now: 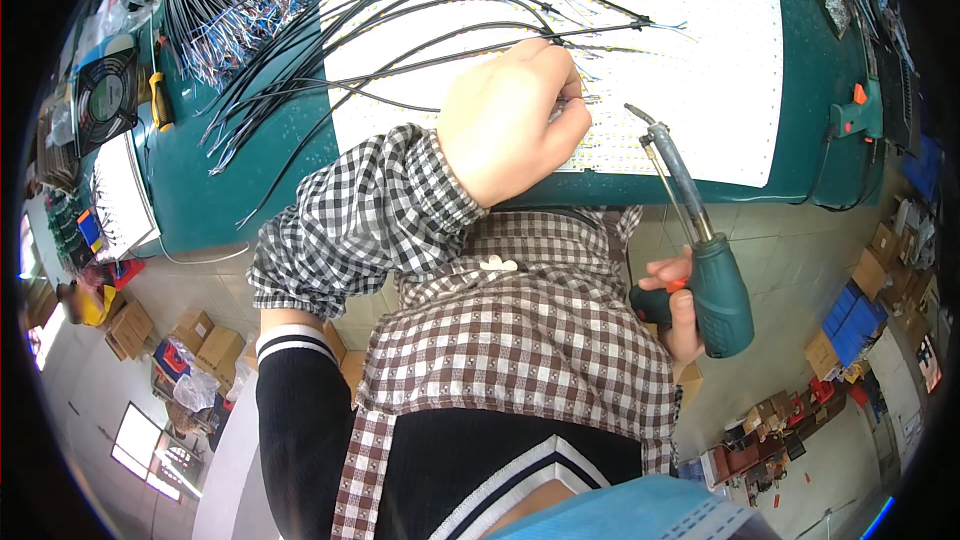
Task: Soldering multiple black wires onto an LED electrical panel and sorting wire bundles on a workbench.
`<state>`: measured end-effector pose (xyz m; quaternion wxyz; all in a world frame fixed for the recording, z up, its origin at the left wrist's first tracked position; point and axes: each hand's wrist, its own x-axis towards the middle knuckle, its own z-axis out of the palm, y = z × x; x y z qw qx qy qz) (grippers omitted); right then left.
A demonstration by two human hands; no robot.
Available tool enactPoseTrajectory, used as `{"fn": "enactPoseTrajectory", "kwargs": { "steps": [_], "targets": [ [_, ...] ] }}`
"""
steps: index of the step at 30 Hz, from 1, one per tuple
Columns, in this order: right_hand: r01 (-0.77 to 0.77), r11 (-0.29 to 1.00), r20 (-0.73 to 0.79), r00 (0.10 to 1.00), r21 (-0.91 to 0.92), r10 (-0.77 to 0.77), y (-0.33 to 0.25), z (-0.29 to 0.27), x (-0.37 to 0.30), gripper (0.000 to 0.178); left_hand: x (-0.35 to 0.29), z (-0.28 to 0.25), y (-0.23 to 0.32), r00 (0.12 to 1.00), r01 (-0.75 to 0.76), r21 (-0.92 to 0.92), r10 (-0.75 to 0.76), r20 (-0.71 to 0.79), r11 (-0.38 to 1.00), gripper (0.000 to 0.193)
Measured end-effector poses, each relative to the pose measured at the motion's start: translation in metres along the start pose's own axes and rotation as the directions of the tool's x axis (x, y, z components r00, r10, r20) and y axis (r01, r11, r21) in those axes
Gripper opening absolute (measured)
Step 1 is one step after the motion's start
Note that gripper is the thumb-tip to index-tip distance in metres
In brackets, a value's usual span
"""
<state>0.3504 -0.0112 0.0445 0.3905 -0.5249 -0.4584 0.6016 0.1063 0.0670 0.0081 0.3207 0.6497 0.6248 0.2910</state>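
Observation:
My left hand [515,125] is closed in a pinch over the near part of a white LED board panel [690,70]. A black cable [400,105] runs under it, and thin wire ends [592,98] show just past the fingertips; the exact grip is partly hidden. My right hand [675,305] grips a green soldering gun [722,295] with a red trigger. Its bent tip points up and left, a short way right of the left fingertips and apart from them. Several other black cables [430,35] lie across the panel, their ends reaching its middle.
A large bundle of black cables with stripped coloured ends [235,10] lies at the far left of the green table [210,205]. Near it are a yellow-handled screwdriver [160,100] and a black fan [107,98]. A green glue gun [857,115] lies at the right edge.

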Motion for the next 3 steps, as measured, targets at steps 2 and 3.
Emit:
{"fn": "enactPoseTrajectory", "kwargs": {
  "steps": [2,3],
  "targets": [
    [0.084,0.996,0.167,0.983,-0.034,-0.078,0.0062,-0.0074,-0.0011,0.044,-0.0004,-0.0007,0.0001,1.000,0.016,-0.007,-0.016,0.002,1.000,0.012],
    [0.051,0.997,0.180,0.983,-0.063,-0.039,0.0019,-0.0079,-0.0009,0.044,0.0002,-0.0006,0.0008,1.000,0.021,-0.003,-0.021,0.007,1.000,0.012]
  ]
}}
